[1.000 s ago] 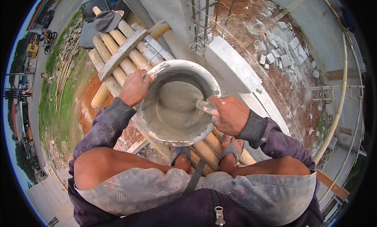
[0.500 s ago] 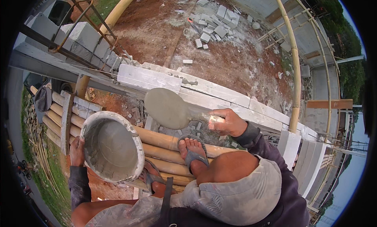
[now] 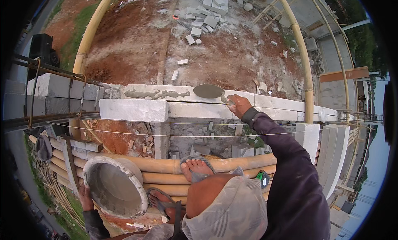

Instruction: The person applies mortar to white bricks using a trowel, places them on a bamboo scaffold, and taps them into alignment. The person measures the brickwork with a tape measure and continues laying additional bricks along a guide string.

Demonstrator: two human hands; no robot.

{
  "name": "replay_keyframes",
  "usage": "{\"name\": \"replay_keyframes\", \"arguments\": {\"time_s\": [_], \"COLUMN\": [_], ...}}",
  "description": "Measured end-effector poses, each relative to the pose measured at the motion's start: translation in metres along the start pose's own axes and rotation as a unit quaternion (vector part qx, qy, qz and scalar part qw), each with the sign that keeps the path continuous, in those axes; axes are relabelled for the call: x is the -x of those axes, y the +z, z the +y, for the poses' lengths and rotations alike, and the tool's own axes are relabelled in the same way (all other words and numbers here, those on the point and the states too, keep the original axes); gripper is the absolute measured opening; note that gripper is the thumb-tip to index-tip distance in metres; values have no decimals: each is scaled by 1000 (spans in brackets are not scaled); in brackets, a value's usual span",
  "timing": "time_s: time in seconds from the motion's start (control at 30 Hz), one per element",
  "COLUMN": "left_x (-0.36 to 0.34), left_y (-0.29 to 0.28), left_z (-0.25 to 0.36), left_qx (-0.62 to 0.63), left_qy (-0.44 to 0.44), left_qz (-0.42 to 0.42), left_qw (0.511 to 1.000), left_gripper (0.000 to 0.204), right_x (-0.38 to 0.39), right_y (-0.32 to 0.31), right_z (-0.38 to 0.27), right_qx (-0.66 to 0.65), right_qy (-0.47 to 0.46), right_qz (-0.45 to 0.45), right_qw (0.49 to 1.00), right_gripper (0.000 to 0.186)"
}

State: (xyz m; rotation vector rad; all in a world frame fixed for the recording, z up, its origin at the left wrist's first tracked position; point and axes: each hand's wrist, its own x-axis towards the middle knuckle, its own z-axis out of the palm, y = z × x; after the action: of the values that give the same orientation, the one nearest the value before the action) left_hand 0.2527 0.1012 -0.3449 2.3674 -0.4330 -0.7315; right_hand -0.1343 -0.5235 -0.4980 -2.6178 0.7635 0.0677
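Note:
My right hand (image 3: pixel 240 106) is wrapped round the handle of a trowel (image 3: pixel 207 91), whose rounded blade carries grey mortar just above the top of a white block wall (image 3: pixel 232 97). Left of the blade, a ragged strip of mortar (image 3: pixel 155 94) lies along the wall top. One white block (image 3: pixel 133 110) sits at the wall's near side, below that strip. My left hand (image 3: pixel 86 197) grips the rim of a tilted, mortar-crusted bucket (image 3: pixel 139 173) with wet grey mortar inside. The bucket is beside my feet at the bamboo platform; the fingers behind its rim are partly hidden.
Bamboo poles (image 3: pixel 166 165) form the platform under my sandalled feet. A tape measure (image 3: pixel 262 178) lies on them at right. A taut string (image 3: pixel 199 135) runs along the wall's near side. Upright bamboo (image 3: pixel 299 53) and steel bars (image 3: pixel 35 90) stand nearby. Broken blocks (image 3: pixel 209 16) lie beyond.
My right hand has carried the loaded trowel from above the platform forward to the wall top. The view has shifted, now showing the mortar strip more fully. My left hand stays on the bucket.

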Motion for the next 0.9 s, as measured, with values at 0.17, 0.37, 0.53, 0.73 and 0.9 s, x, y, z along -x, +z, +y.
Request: {"name": "replay_keyframes", "arguments": {"time_s": [0.17,0.37,0.53,0.73,0.9], "left_x": [2,4,3,5,6], "left_y": [-7,-7,-11,-10,-6], "left_z": [-6,-10,-5,-13,-42], "left_qx": [-11,-16,-18,-8,-7], "left_qy": [-12,-70,-97,-95,-34], "left_qz": [1,29,-1,-4,36], "left_qw": [1000,997,995,995,999], "left_gripper": [46,49,51,56,56], "right_x": [-45,-127,-189,-180,-108], "right_y": [41,69,86,83,44], "right_z": [-44,-111,-151,-134,-65], "right_qx": [-15,-51,-39,-30,-26], "right_qy": [-57,-115,-177,-178,-137], "right_qz": [-22,-51,-68,-56,-25], "right_qw": [998,991,981,982,990], "right_gripper": [41,40,46,47,31]}}
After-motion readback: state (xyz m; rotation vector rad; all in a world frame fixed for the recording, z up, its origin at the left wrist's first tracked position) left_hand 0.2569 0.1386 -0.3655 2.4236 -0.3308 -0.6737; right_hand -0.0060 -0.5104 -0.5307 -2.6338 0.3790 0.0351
